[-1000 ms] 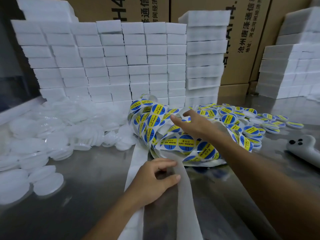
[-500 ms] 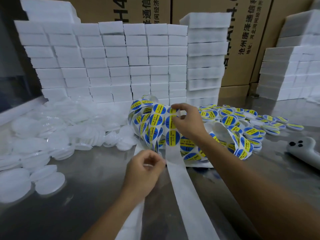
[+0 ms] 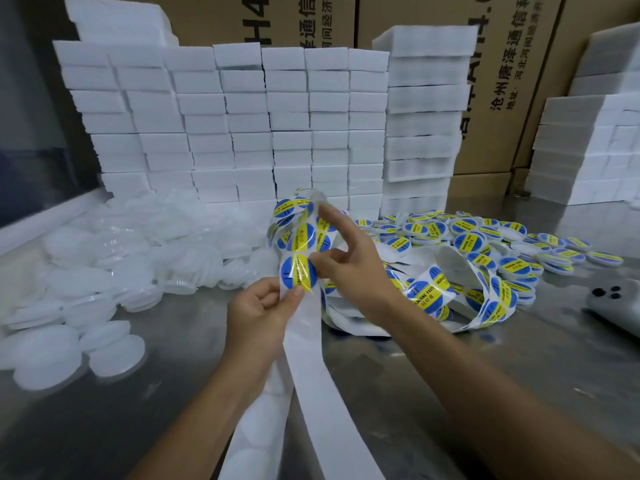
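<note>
Left hand [image 3: 263,306] has thumb and curled fingers pinched on the label strip [image 3: 304,344], just under the lowest sticker [image 3: 298,273]. The strip is held up off the counter [image 3: 485,382], over its middle. Bare white backing trails from the grip down to the near edge.

Right hand [image 3: 349,268] has thumb and lower fingers pinched at the sticker's right edge, with the index finger straight and pointing up along the strip. The sticker is round, blue with a yellow band, and still touches the backing. Cannot tell how far it is peeled.

The rest of the strip loops in a loose heap [image 3: 450,292] just right of the hands – more stickers on it.

- Labelled lids [image 3: 485,237] are spread toward the far right of the counter.
- Plain white lids [image 3: 104,271] are piled along the left edge.
- White foam blocks [image 3: 242,133] are stacked along the far edge, with cardboard boxes [image 3: 502,81] behind them.
- A grey device [image 3: 616,306] lies at the right edge.
</note>
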Motion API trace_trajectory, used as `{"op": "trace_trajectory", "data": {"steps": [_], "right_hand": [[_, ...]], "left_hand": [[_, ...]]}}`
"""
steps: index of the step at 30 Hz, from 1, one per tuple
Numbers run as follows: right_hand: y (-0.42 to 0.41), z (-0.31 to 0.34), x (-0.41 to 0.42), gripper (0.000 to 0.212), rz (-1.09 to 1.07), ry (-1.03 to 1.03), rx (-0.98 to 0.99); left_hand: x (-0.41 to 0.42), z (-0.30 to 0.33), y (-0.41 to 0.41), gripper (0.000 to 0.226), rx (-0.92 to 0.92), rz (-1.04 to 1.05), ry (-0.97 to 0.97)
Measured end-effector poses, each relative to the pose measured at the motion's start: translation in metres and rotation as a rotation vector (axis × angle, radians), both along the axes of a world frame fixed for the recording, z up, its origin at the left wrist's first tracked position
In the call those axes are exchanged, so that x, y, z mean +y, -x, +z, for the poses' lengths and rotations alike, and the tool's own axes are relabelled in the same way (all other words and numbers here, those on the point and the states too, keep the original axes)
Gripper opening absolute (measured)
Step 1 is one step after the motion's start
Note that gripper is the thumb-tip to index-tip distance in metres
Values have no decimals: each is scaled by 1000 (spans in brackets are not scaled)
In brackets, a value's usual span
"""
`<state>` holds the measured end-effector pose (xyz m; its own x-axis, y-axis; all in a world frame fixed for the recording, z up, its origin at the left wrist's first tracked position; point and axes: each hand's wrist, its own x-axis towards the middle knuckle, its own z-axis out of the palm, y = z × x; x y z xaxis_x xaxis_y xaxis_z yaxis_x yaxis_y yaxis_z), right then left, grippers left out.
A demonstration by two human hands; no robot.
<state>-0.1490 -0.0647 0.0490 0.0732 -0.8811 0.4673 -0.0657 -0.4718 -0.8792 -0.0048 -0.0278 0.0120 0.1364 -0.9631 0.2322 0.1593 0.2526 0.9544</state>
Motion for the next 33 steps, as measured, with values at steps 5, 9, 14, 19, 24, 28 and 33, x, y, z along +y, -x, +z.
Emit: {"op": "trace_trajectory", "data": {"steps": [5,9,14,19,24,28,33], "right_hand": [[-7,-25,11,20,-182,416,476],[-7,-28,11,17,-283,625,663],[-2,-30,11,11,-401,789,782],[-3,-30,13,9,-405,789,806],[-4,-31,15,10,-384,793,825],[-3,-31,17,13,-364,754,800],[-2,-32,17,13,-341,742,804]], "left_hand": [[-5,-3,-8,10,85,113,-58],[-4,-2,-10,14,122,16,-87],[-5,-4,-10,10,-74,8,-5],[-5,-8,-12,17,-235,52,117],[-6,-10,-15,22,-264,40,101],[-4,-8,-15,26,-284,46,104],[-4,-7,-17,18,-262,0,77]]}}
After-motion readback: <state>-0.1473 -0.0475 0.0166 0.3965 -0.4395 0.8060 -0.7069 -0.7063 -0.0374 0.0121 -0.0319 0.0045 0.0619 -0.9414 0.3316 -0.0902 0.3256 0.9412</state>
